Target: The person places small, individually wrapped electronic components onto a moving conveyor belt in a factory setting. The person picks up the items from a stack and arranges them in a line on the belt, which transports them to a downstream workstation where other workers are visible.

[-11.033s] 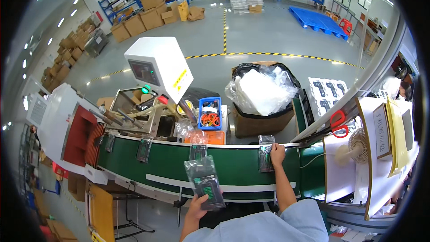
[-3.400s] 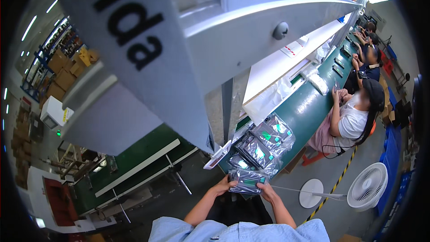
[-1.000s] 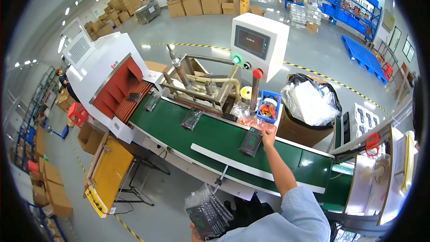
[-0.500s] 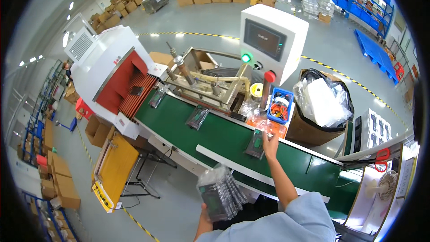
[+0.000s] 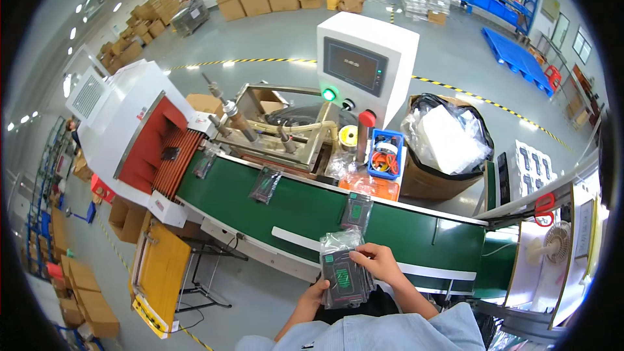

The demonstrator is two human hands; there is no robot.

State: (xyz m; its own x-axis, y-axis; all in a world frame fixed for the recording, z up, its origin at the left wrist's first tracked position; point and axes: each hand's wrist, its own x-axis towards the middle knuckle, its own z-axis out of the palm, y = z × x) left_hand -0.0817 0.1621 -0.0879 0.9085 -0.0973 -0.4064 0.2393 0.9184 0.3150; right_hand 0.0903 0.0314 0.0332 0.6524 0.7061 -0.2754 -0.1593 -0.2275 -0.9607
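Observation:
A stack of flat black packages in clear plastic bags is held in front of my body, over the belt's near edge. My left hand grips the stack from its left side. At the stack's upper right edge, my right hand has its thumb and fingers closed on the top bagged package. Just beyond lies one bagged black package on the green conveyor belt. Farther left on the belt are a second bagged package and a third bagged package.
A white tunnel machine with a red curtain stands at the belt's left end. Behind the belt are a sealing device, a white control box, a blue bin and a lined carton. A small fan is at right.
My right hand has drawn back from the package on the belt to the stack. The stack has moved right and turned its printed face up. Belt packages appear farther left as the view shifted.

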